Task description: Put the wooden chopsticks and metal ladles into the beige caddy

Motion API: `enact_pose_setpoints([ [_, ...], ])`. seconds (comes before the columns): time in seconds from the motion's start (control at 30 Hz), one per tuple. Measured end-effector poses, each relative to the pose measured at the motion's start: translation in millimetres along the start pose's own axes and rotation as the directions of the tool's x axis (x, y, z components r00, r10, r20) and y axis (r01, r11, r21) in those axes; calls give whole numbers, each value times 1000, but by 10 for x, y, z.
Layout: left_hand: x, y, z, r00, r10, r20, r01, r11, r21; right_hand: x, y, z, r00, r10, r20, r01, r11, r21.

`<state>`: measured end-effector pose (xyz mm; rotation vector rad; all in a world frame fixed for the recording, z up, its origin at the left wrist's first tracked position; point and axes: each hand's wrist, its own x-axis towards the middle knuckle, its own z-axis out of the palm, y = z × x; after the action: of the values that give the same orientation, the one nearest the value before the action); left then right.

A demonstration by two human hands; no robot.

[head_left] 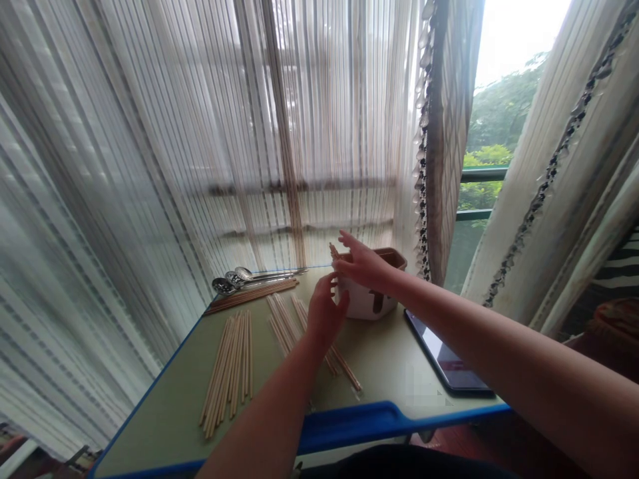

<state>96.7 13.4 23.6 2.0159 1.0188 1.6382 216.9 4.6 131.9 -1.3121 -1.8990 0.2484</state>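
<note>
My left hand [325,313] curls against the near side of a white holder with a brown rim [372,301] at the back of the small table. My right hand [362,264] reaches over the holder's rim with its fingers pinched on wooden chopstick ends [333,251] that poke up at the holder's left edge. Loose wooden chopsticks lie flat on the table: one bundle [229,372] at the front left, another group [289,319] under my left wrist, and a darker set [252,296] further back.
Metal spoons [237,278] lie at the table's back left corner. A dark phone [444,356] rests at the right edge. The green table [170,412] has a blue rim [359,419]. Sheer striped curtains hang close behind; a window gap opens at the right.
</note>
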Motion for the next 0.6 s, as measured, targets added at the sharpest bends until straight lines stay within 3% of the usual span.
enact_pose_setpoints([
  [0.1,4,2,-7,1000,0,0,0,1000,-6,37,-4,143,999,39,34,-40,999,36],
  [0.23,17,1,-18,1000,-14,1,14,999,-28,97,37,260,999,3,-32,-3,1000,7],
  [0.4,16,-10,-9,999,-48,-10,48,998,-29,103,92,281,995,-31,-98,31,1000,3],
  [0.6,12,17,0,997,-69,-14,69,997,-31,115,89,298,982,-3,-187,24,993,112],
])
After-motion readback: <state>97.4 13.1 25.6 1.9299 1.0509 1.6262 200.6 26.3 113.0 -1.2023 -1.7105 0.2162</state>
